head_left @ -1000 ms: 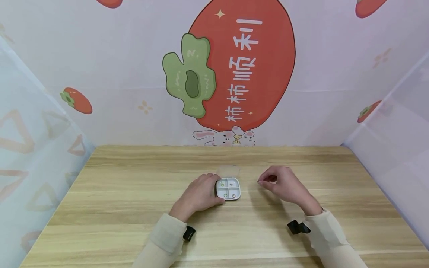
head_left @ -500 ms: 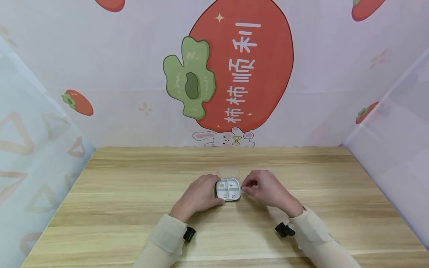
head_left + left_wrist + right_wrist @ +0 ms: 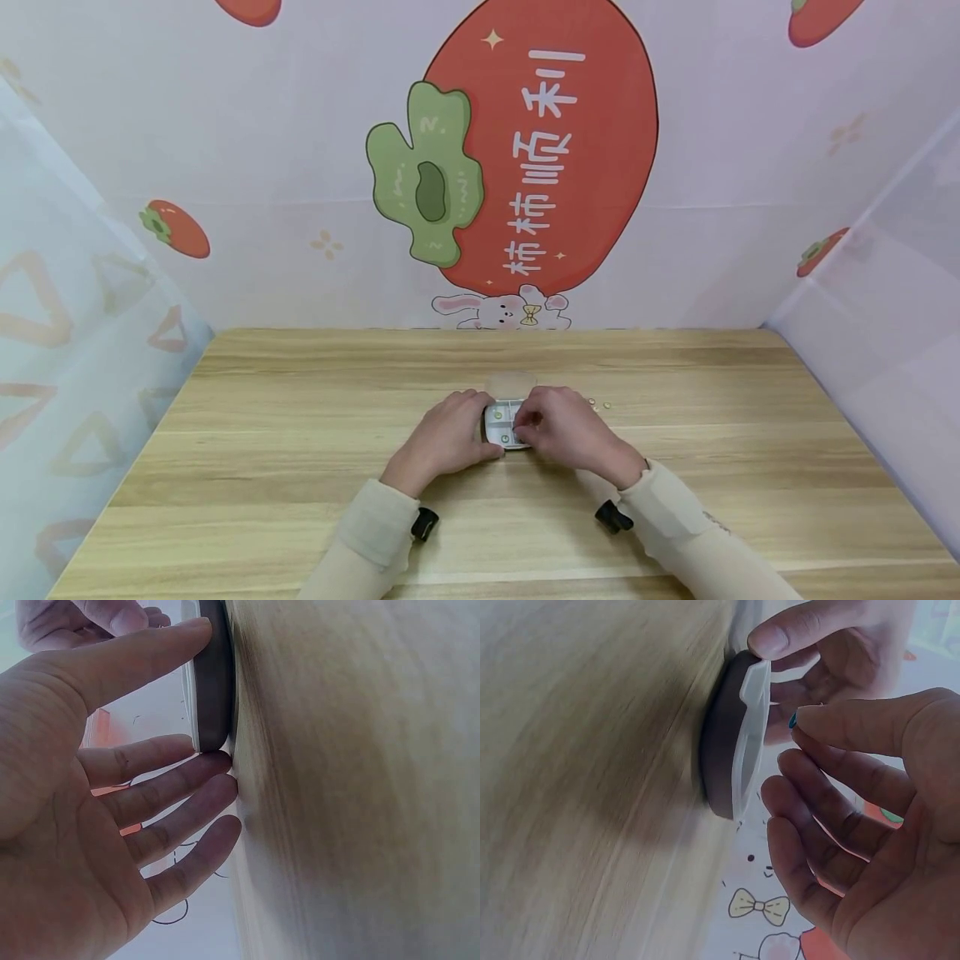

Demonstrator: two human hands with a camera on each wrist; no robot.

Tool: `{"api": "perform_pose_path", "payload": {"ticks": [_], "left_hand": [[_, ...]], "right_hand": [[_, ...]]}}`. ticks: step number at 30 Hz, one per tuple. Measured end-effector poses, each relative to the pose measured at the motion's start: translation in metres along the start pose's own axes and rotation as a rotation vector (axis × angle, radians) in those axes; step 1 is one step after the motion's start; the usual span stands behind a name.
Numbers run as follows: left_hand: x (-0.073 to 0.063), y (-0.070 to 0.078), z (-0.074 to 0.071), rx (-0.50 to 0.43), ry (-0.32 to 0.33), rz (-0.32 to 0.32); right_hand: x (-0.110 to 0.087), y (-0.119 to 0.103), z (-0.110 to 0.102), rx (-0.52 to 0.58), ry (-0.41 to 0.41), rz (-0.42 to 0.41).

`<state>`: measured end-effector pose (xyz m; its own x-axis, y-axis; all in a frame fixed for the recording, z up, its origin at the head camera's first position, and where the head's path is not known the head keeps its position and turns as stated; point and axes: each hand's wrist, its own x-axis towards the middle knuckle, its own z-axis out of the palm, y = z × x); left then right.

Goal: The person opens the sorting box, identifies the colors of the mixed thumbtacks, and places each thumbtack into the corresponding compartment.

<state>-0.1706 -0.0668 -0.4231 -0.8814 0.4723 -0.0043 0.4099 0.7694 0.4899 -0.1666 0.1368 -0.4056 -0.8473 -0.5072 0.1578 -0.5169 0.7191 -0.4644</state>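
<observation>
A small white compartment box [image 3: 493, 427] with a dark underside stands on the table, its see-through lid [image 3: 510, 384] folded back behind it. My left hand [image 3: 444, 432] holds the box from the left, thumb at the near edge and index finger at the far side. In the right wrist view, a tiny teal piece [image 3: 793, 720] is pinched between the thumb and index finger of my right hand [image 3: 566, 427]. Those fingertips are over the right-hand compartments, which they partly hide. A small green-rimmed piece [image 3: 505, 438] lies in the near left compartment and another in the far left one.
Several tiny pieces [image 3: 607, 405] lie on the wooden table [image 3: 300, 467] just behind and right of my right hand. A printed cloth wall [image 3: 262, 150] closes off the back, with more cloth walls at both sides.
My right hand has moved left from the table to above the box, carrying the tiny piece. It uncovers loose pieces on the table. My left hand stays on the box.
</observation>
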Motion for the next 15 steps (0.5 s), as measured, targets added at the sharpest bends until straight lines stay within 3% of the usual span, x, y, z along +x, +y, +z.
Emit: {"api": "perform_pose_path", "payload": {"ticks": [15], "left_hand": [[0.0, 0.0, 0.001, -0.01, 0.004, -0.003]], "right_hand": [[0.01, -0.006, 0.01, -0.031, -0.037, -0.012]]}}
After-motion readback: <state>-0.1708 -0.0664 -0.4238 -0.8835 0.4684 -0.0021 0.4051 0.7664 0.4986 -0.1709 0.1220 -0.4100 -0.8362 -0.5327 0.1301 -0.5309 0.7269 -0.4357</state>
